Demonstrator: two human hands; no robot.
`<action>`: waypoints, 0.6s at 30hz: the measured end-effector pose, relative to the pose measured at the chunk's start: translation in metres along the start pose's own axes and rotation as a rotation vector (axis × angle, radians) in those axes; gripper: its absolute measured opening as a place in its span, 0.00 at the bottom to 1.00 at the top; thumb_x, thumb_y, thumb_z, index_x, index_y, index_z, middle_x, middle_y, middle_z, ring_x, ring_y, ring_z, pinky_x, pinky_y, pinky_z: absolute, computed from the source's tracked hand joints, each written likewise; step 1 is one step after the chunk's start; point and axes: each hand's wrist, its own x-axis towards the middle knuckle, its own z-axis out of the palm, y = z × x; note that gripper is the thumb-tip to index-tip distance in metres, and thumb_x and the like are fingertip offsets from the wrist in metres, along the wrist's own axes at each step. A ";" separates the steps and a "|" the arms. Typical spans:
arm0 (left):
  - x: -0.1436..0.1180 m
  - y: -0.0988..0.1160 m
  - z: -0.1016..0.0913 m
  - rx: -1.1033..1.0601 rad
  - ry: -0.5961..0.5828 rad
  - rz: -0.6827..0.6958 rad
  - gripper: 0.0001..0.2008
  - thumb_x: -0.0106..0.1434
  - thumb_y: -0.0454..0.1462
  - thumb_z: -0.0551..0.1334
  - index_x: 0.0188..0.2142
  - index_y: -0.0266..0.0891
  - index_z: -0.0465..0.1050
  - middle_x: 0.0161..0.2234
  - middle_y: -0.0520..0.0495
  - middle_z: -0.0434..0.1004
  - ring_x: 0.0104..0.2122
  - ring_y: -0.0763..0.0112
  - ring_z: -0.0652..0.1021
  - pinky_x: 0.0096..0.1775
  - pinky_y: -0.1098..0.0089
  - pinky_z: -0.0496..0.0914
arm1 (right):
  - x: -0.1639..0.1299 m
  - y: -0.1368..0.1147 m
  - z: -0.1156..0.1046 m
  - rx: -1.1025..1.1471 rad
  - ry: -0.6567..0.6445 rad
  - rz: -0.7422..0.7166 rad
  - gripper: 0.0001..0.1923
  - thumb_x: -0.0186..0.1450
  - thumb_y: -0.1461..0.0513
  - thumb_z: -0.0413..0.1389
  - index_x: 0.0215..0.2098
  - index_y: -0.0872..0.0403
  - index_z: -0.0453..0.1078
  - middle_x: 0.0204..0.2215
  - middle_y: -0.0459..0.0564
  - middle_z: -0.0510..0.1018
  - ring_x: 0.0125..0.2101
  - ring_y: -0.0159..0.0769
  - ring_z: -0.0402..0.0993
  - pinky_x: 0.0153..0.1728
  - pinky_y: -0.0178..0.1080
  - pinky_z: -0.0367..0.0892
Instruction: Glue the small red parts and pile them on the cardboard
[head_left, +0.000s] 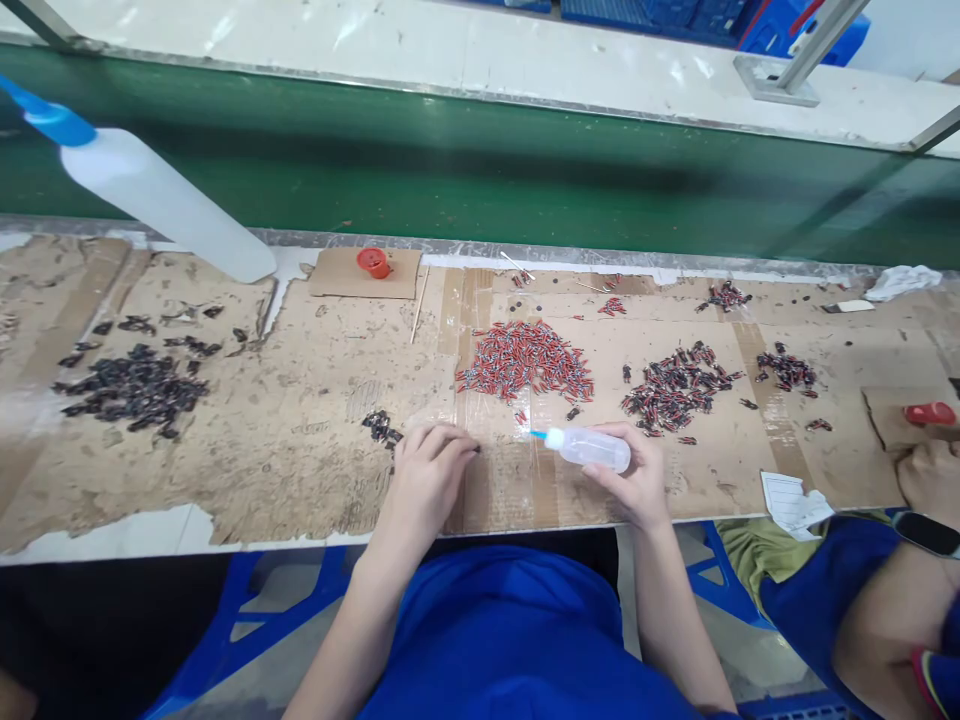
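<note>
My right hand (637,480) holds a small clear squeeze bottle (589,447) on its side, its blue nozzle pointing left over the taped cardboard. My left hand (427,470) rests with curled fingers on the cardboard, apparently pinching something small that I cannot make out, next to a little cluster of dark parts (381,427). Just beyond the nozzle lies a pile of red and blue small parts (525,360). A second pile of red and dark parts (675,385) sits further right.
A large white bottle with blue cap (157,195) leans at the far left. A heap of dark parts (131,390) lies left. A red cap (373,262) sits on cardboard at the back. Another person's hand (930,475) is at the right. The green conveyor belt (480,170) runs behind.
</note>
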 end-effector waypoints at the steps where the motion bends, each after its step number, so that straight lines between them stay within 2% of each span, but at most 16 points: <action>1: 0.001 0.004 0.003 -0.021 -0.004 0.008 0.08 0.66 0.36 0.58 0.36 0.44 0.77 0.36 0.46 0.80 0.41 0.59 0.75 0.45 0.58 0.67 | -0.001 0.000 0.008 0.105 0.042 0.053 0.23 0.50 0.43 0.66 0.33 0.51 0.74 0.27 0.49 0.79 0.25 0.39 0.74 0.25 0.39 0.69; 4: 0.004 0.010 0.010 -0.077 -0.008 0.013 0.07 0.65 0.36 0.59 0.37 0.45 0.77 0.35 0.46 0.80 0.42 0.60 0.75 0.46 0.58 0.68 | -0.001 0.001 0.031 0.356 0.131 0.205 0.23 0.51 0.43 0.63 0.31 0.52 0.70 0.23 0.47 0.76 0.20 0.35 0.71 0.20 0.36 0.65; 8: 0.003 0.007 0.009 -0.202 -0.046 -0.017 0.08 0.64 0.36 0.61 0.42 0.45 0.76 0.38 0.47 0.81 0.44 0.60 0.77 0.48 0.58 0.70 | 0.000 0.004 0.051 0.458 0.096 0.282 0.22 0.55 0.43 0.58 0.33 0.51 0.65 0.18 0.41 0.70 0.15 0.29 0.63 0.14 0.31 0.56; 11: 0.002 0.005 0.005 -0.260 -0.031 -0.064 0.09 0.63 0.36 0.62 0.44 0.46 0.76 0.40 0.47 0.83 0.44 0.61 0.79 0.48 0.58 0.70 | -0.002 0.003 0.057 0.385 0.135 0.225 0.20 0.56 0.45 0.59 0.34 0.50 0.63 0.19 0.40 0.68 0.16 0.29 0.62 0.15 0.32 0.59; 14: 0.003 0.006 0.004 -0.281 -0.009 -0.103 0.08 0.63 0.37 0.62 0.42 0.46 0.77 0.39 0.47 0.83 0.43 0.61 0.80 0.48 0.58 0.70 | -0.005 0.000 0.059 0.234 0.214 0.166 0.18 0.56 0.48 0.60 0.36 0.51 0.66 0.24 0.44 0.72 0.22 0.33 0.69 0.22 0.34 0.67; 18: 0.006 0.010 0.004 -0.324 -0.013 -0.142 0.07 0.63 0.38 0.62 0.39 0.46 0.78 0.37 0.48 0.84 0.42 0.61 0.81 0.48 0.58 0.71 | -0.006 -0.002 0.060 0.172 0.207 0.183 0.14 0.55 0.51 0.61 0.32 0.52 0.70 0.25 0.49 0.78 0.26 0.38 0.75 0.27 0.38 0.71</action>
